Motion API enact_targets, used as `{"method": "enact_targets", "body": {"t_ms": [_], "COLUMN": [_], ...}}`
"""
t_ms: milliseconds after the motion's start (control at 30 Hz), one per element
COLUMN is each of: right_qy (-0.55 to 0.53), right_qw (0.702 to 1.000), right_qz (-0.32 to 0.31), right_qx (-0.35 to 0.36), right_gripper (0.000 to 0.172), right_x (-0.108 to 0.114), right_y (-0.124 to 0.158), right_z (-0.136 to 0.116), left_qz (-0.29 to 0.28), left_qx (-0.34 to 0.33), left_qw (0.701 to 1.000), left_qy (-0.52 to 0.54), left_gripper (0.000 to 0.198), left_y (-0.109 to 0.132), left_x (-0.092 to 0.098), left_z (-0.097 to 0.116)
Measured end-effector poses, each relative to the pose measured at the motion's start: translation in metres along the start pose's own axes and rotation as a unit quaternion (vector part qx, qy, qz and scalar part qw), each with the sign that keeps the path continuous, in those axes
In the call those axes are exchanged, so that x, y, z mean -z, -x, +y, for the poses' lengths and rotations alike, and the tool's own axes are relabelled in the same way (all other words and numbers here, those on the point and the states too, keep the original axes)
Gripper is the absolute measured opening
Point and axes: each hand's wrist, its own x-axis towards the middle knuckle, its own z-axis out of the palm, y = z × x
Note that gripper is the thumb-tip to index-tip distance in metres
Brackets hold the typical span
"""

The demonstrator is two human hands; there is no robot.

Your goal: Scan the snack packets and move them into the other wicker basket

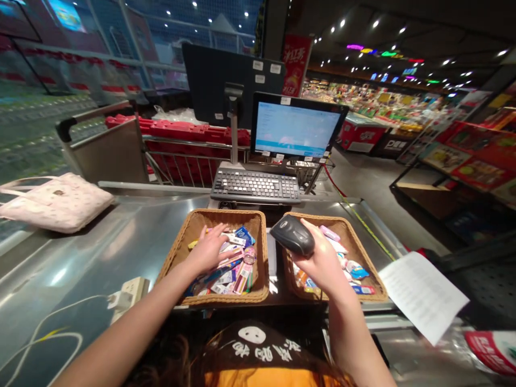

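My right hand (318, 258) is wrapped round a black handheld barcode scanner (293, 233), above the right wicker basket (373, 263). My left hand (208, 250) reaches into the left wicker basket (264, 252), fingers spread over the small goods, with nothing visibly lifted. Mixed small packets lie in that basket, among them a blue packet (244, 235) and a round pink item (250, 255). In the right basket are more small packages, including a blue and white one (357, 270), partly hidden behind my right hand.
A keyboard (256, 185) and a lit monitor (296, 129) stand beyond the baskets. To the left are a pale handbag (60, 201) and a power strip (135, 293) with a white cable. On the right lie a paper sheet (423, 295) and a bottle (489, 349) with a red label.
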Motion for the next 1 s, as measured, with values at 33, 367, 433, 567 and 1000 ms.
{"method": "enact_targets", "body": {"t_ms": [33,367,433,567,1000], "right_qy": [0.012,0.120,0.111,0.106,0.077], "right_qw": [1.000,0.974,0.972,0.966,0.972], "right_qz": [0.015,0.181,0.188,0.206,0.189], "right_qx": [-0.017,-0.071,-0.091,-0.113,-0.120], "right_gripper": [0.049,0.051,0.045,0.040,0.056], "right_x": [0.007,0.081,0.093,0.109,0.122], "right_y": [0.004,0.040,0.045,0.052,0.057], "right_z": [0.006,0.061,0.068,0.082,0.124], "left_qz": [0.009,0.033,0.023,-0.003,-0.039], "left_qx": [-0.010,-0.142,-0.171,-0.210,-0.256], "left_qw": [1.000,0.988,0.984,0.978,0.965], "left_qy": [0.010,0.045,0.036,0.016,-0.046], "left_gripper": [0.037,0.037,0.040,0.047,0.069], "left_y": [-0.006,-0.096,-0.115,-0.152,-0.222], "left_x": [0.001,-0.007,-0.016,-0.036,-0.111], "left_z": [0.008,0.116,0.139,0.179,0.273]}}
